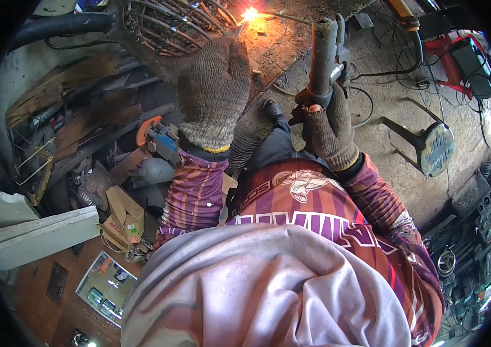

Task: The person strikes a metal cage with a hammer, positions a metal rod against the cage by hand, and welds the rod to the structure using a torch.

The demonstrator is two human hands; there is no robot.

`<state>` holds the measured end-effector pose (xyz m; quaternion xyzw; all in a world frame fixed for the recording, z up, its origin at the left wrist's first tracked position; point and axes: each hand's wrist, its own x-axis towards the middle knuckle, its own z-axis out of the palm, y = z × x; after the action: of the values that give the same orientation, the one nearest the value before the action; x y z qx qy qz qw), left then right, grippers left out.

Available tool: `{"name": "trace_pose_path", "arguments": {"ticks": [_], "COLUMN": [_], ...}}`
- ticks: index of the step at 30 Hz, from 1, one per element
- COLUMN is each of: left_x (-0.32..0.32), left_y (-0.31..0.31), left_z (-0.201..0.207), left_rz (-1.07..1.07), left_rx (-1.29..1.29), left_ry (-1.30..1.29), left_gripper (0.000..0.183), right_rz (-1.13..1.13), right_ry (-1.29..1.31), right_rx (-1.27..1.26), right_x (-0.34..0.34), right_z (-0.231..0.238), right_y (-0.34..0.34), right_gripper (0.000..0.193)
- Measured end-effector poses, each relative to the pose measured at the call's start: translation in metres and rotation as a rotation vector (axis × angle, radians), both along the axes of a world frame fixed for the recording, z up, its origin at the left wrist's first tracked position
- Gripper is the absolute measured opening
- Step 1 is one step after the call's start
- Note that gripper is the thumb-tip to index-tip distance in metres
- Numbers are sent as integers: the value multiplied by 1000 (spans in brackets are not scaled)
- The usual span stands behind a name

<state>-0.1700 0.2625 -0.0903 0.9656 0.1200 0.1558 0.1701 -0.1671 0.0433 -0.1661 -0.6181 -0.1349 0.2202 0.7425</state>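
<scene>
My right hand [333, 130], in a grey knitted glove, grips a welding electrode holder [322, 61] upright. A thin welding electrode [287, 17] runs left from its head to a bright arc [249, 14]. My left hand [213, 89], gloved too, is closed just below the arc. From its fingertips a thin metal rod [239, 31] points up at the glow; the rest of it is hidden by the glove. Beside that hand lies a frame of bent metal rods [173, 26]. The arc lights the rusty metal worktop [277, 56] under it.
Scrap wood and metal are heaped on the left, with an orange and blue power tool [161, 139]. A small stool [435, 149] and a red and black machine [470, 66] stand to the right. Cables [367, 110] cross the concrete floor.
</scene>
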Motion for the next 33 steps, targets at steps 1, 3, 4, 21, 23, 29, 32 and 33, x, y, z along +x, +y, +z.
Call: {"name": "trace_pose_path", "arguments": {"ticks": [1, 3, 4, 21, 23, 29, 32, 33], "left_x": [1, 2, 2, 1, 5, 4, 3, 3], "left_y": [-1, 0, 1, 2, -1, 4, 2, 1], "left_z": [3, -2, -5, 0, 5, -8, -2, 1], "left_rz": [10, -9, -26, -24, 7, -84, -60, -28], "left_rx": [-54, -1, 54, -21, -25, 89, 86, 56], "left_ry": [24, -9, -42, -39, -24, -149, -108, -20], "left_gripper": [35, 32, 28, 23, 17, 18, 20, 22], "right_rz": [-1, -9, -12, 4, 29, 22, -25, -39], "right_ry": [0, -29, -29, 183, 147, 15, 32, 34], "right_rx": [-1, -37, -38, 202, 173, -43, -37, -20], "right_x": [0, -1, 0, 0, 0, -4, -4, -5], "right_z": [-1, -3, -4, 1, -4, -14, -6, -5], "right_y": [0, 0, -1, 1, -2, -4, 1, 2], "right_gripper": [45, 46, 46, 71, 70, 58, 45, 44]}}
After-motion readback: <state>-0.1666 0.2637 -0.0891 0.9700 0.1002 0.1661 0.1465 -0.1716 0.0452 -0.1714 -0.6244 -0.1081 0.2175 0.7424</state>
